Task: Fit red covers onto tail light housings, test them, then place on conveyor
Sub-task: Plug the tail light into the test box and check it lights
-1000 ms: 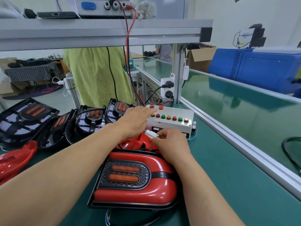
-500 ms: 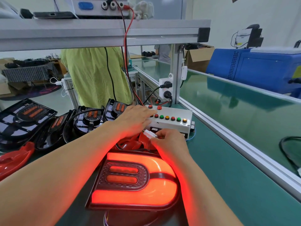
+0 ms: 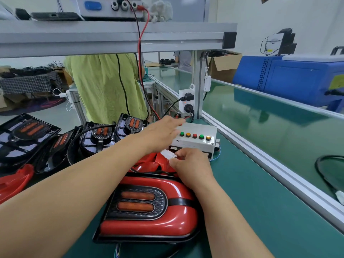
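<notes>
A tail light with its red cover fitted (image 3: 149,211) lies unlit on the green bench in front of me. My right hand (image 3: 189,164) pinches a white connector (image 3: 168,153) just below the white test box (image 3: 197,138) with coloured buttons. My left hand (image 3: 162,133) hovers flat over the box's left buttons, fingers spread and blurred. Several uncovered black housings (image 3: 98,138) lean in a row at the left. Loose red covers lie at the far left (image 3: 14,181) and behind the tail light (image 3: 149,162).
A conveyor belt (image 3: 270,127) runs along the right behind an aluminium rail (image 3: 260,162). An overhead shelf (image 3: 111,38) carries a power supply with red and black leads. A person in a green shirt (image 3: 104,86) stands beyond the bench. A black cable (image 3: 323,174) lies on the belt.
The tail light glowed red half a second ago and is dark now. My left hand has lifted and shifted slightly right over the buttons. My right hand keeps the connector.
</notes>
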### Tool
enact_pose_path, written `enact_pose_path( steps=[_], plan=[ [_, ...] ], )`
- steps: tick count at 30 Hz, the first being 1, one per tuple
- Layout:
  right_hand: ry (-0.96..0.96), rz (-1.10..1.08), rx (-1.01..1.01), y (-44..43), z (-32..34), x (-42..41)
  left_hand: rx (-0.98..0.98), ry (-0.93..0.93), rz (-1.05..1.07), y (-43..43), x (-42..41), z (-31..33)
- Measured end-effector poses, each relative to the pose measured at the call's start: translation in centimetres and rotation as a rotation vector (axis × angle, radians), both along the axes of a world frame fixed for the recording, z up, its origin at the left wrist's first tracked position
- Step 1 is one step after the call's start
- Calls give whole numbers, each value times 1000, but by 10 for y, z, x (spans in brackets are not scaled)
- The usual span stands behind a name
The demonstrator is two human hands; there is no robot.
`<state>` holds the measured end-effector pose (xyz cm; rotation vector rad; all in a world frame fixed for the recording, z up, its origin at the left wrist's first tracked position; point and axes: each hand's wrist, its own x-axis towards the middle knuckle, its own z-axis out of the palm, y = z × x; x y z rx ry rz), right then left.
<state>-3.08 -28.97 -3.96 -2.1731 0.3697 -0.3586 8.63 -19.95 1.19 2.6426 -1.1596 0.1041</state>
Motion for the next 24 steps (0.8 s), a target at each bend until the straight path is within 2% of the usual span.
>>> enact_pose_path(
  steps=[2,6,11,15,18,21,24],
  plan=[
    [1,2,2,0,0,0,-68,74,43,5,2,4],
    [5,6,-13,1,0,1,-41,124,42,8,1,4],
    [2,8,-19,0,0,1,36,71,30,6,2,0],
    [1,10,-7,-1,-1,2,263,-83,3,0,-2,0],
    [-6,8,-11,-1,-3,3,350,-167,-15,-5,-5,-2],
    [-12,2,-14,-1,-4,4,357,-162,-17,-12,-7,-2],
    [-16,2,-28,-1,-5,5,272,-61,16,-15,-9,-1]
  ],
)
